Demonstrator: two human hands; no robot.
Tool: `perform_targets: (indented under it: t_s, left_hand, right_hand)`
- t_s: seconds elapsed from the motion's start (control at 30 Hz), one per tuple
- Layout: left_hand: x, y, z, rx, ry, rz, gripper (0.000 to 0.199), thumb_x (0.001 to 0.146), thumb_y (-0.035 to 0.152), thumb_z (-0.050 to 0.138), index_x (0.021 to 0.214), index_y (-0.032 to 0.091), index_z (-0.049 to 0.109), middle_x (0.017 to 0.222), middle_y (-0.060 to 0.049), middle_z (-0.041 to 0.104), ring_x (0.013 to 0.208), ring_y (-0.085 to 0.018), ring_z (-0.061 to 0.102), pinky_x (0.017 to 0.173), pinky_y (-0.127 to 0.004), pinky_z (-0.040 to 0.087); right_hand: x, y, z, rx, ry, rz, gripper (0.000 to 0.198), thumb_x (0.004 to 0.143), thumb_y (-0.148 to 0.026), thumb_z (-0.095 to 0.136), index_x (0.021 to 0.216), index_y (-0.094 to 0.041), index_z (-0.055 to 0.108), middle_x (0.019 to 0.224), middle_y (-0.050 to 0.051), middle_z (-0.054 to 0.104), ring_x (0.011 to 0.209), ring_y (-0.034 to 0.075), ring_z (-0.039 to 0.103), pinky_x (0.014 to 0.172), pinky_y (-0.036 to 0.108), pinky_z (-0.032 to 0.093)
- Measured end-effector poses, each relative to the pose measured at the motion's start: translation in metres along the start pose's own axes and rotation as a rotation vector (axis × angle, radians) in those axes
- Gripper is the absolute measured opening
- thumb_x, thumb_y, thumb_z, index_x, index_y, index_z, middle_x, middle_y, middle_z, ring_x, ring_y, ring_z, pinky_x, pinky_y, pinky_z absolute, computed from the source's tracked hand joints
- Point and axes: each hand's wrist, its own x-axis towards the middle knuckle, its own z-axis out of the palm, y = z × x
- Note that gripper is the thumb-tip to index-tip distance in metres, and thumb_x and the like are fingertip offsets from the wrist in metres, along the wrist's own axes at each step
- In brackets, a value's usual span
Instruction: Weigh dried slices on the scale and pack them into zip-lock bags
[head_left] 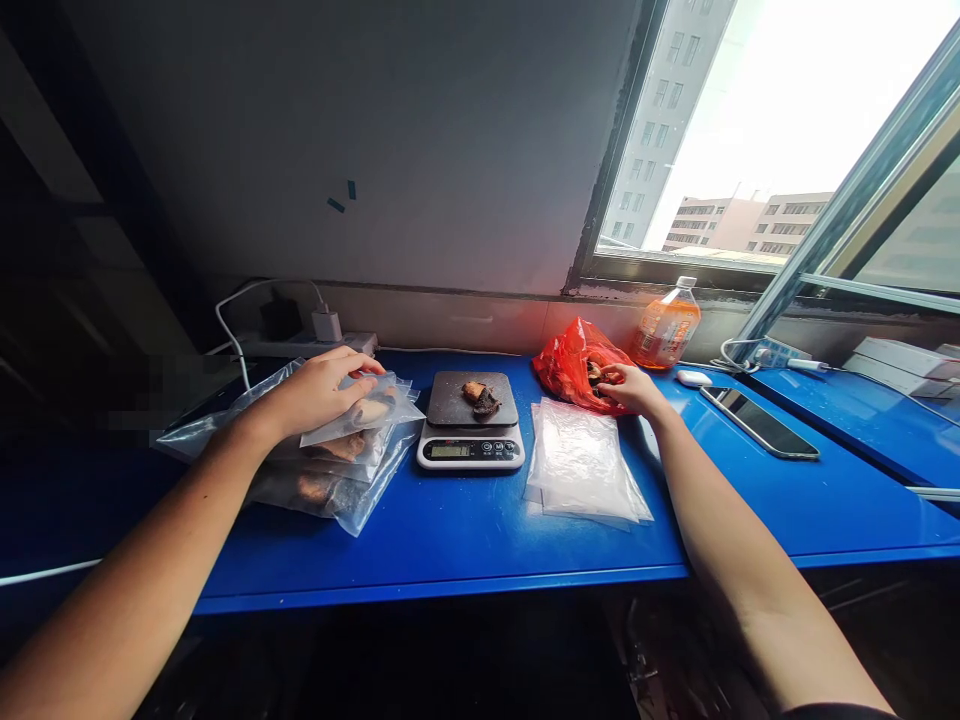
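My left hand (326,388) lies over a pile of clear plastic bags (356,470) with brown dried chunks inside, its fingers stretched forward across the top bag. At the mouth of a red plastic bag (562,360), my right hand (628,388) has its fingertips pinched on a dried brown piece (595,374), partly hidden by the fingers. Between the hands stands a white digital kitchen scale (471,452). Two dried chunks, one tan and one dark (482,397), rest on its grey platform. Flat clear bags (583,465) lie stacked right of the scale.
A bottle of orange drink (666,325) stands behind my right hand. Farther right are a smartphone (761,422), a small white case (694,378) and a power strip with cables (780,355). A charger (326,324) with a white cable is at the back left. The blue table's front edge (450,590) runs nearest me.
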Motion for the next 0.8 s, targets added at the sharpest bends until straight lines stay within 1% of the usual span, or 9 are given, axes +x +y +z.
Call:
perform_targets:
  t_s: [0.13,0.23,0.33,0.4,0.47,0.53,0.6,0.7,0.8]
  left_hand:
    - [0.001,-0.005,0.000,0.021,0.016,-0.003,0.031,0.084,0.035,0.047,0.105,0.022,0.065,0.115,-0.004,0.061,0.102,-0.021,0.059,0.091,-0.032,0.044]
    - [0.002,-0.006,0.001,0.029,0.020,0.007,0.030,0.085,0.034,0.047,0.106,0.021,0.065,0.115,-0.005,0.061,0.101,-0.021,0.058,0.091,-0.032,0.044]
    - [0.002,-0.006,0.002,0.024,0.016,0.011,0.030,0.085,0.035,0.048,0.105,0.020,0.065,0.113,-0.005,0.061,0.099,-0.020,0.059,0.090,-0.032,0.044]
    - [0.002,-0.006,0.002,0.029,0.008,0.006,0.030,0.085,0.037,0.048,0.105,0.022,0.065,0.112,-0.004,0.061,0.098,-0.020,0.059,0.089,-0.032,0.045]
    - [0.002,-0.005,0.002,0.041,0.002,-0.002,0.031,0.085,0.038,0.048,0.106,0.023,0.065,0.111,-0.003,0.061,0.099,-0.021,0.060,0.088,-0.032,0.046]
    - [0.002,-0.005,0.002,0.054,0.001,-0.007,0.031,0.084,0.039,0.048,0.106,0.025,0.065,0.110,-0.002,0.062,0.099,-0.021,0.060,0.086,-0.030,0.046]
    - [0.001,-0.005,0.002,0.062,0.010,-0.006,0.031,0.083,0.039,0.048,0.105,0.026,0.065,0.110,-0.002,0.062,0.099,-0.021,0.061,0.085,-0.028,0.046]
    - [0.001,-0.008,0.002,0.046,0.034,0.005,0.032,0.083,0.040,0.047,0.104,0.026,0.065,0.112,-0.002,0.062,0.098,-0.020,0.061,0.085,-0.028,0.047]
    - [0.002,-0.009,0.002,0.025,0.044,0.005,0.032,0.083,0.041,0.047,0.104,0.025,0.065,0.112,-0.002,0.061,0.097,-0.020,0.061,0.086,-0.029,0.046]
  right_hand:
    - [0.000,-0.005,0.000,-0.155,0.029,-0.044,0.009,0.060,-0.015,0.066,0.067,-0.018,0.070,0.064,0.002,0.067,0.059,0.015,0.056,0.058,0.027,0.043]
    - [0.001,-0.019,-0.005,-0.217,0.122,-0.081,0.016,0.064,-0.018,0.064,0.078,-0.016,0.072,0.076,0.006,0.071,0.069,0.018,0.061,0.068,0.031,0.046]
    - [-0.005,-0.045,-0.006,-0.179,0.211,-0.204,0.023,0.068,-0.024,0.063,0.086,-0.014,0.073,0.083,0.009,0.072,0.076,0.020,0.065,0.072,0.034,0.049]
    - [-0.015,-0.066,0.001,-0.056,0.135,-0.313,0.026,0.071,-0.030,0.063,0.088,-0.014,0.073,0.085,0.009,0.073,0.076,0.020,0.067,0.071,0.033,0.052]
    - [-0.029,-0.085,0.017,0.070,-0.056,-0.379,0.027,0.072,-0.033,0.063,0.090,-0.015,0.072,0.085,0.008,0.073,0.075,0.019,0.067,0.069,0.032,0.053]
    - [-0.043,-0.098,0.038,0.126,-0.221,-0.381,0.025,0.073,-0.031,0.063,0.089,-0.015,0.073,0.084,0.007,0.073,0.075,0.018,0.067,0.068,0.030,0.053]
    - [-0.053,-0.103,0.060,0.127,-0.320,-0.363,0.021,0.072,-0.027,0.063,0.088,-0.016,0.073,0.085,0.007,0.074,0.076,0.019,0.068,0.068,0.030,0.054]
    - [-0.056,-0.099,0.085,0.115,-0.336,-0.340,0.019,0.071,-0.019,0.063,0.088,-0.018,0.072,0.088,0.006,0.074,0.080,0.019,0.069,0.073,0.030,0.054]
    - [-0.053,-0.093,0.097,0.108,-0.228,-0.306,0.023,0.073,-0.018,0.062,0.095,-0.017,0.070,0.090,0.007,0.073,0.081,0.018,0.069,0.073,0.030,0.054]
